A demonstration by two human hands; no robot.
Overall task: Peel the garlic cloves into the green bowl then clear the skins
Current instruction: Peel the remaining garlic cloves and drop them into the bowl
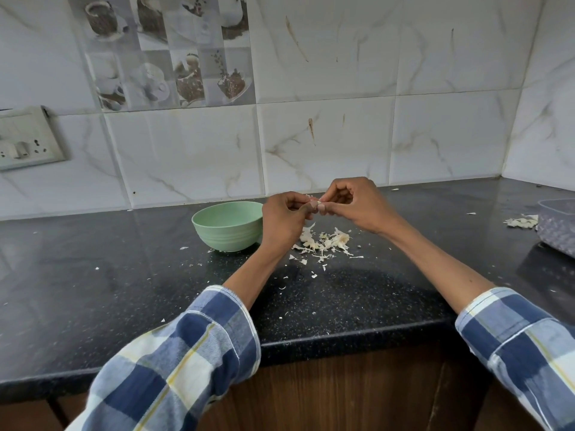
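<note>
Hands meet above the black counter (342,300), just right of the green bowl (228,226). Left hand (284,220) has its fingers curled and pinches a garlic clove (313,203) at the fingertips; right hand (354,202) has its fingers curled toward the same clove and pinches it from the other side. Most of the clove is hidden by the fingers, so how much skin remains on it cannot be told. Bowl stands upright on the counter, near the tiled wall (326,141); its contents cannot be seen from this angle. Pile of garlic skins (323,242) lies on the counter below the hands, just beside the bowl on its right, with smaller flakes scattered toward the counter edge. Second, smaller heap of skins (521,222) lies well apart at far right, touching or just beside a clear plastic container (557,227). Socket plate (26,138) is fixed to the wall at far left. Both forearms are bare, with checked sleeves (174,362) pushed back near the counter edge. Wooden cabinet front (357,393) shows below the counter.
</note>
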